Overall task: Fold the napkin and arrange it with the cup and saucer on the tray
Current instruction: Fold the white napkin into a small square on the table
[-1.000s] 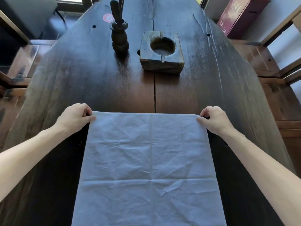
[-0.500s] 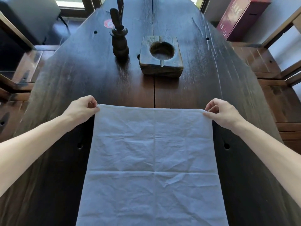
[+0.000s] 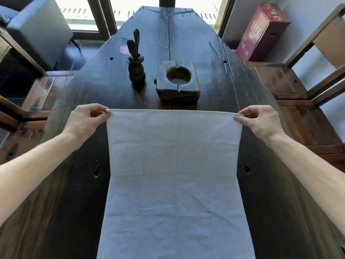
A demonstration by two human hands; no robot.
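Nearside of the wooden block (image 3: 178, 82), left hand (image 3: 85, 120) and right hand (image 3: 261, 121) pinch the napkin (image 3: 173, 165) by its far corners (limp, light cloth, best held there).

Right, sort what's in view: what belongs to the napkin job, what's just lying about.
Job: napkin, left hand and right hand pinching its far corners. No cup, saucer or tray in view.

Lying about: wooden block, dark tool holder, red box.

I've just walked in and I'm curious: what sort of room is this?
Probably a tea room or sitting room: a long dark wooden table by windows, a carved wooden holder of tools, and wooden chairs alongside.
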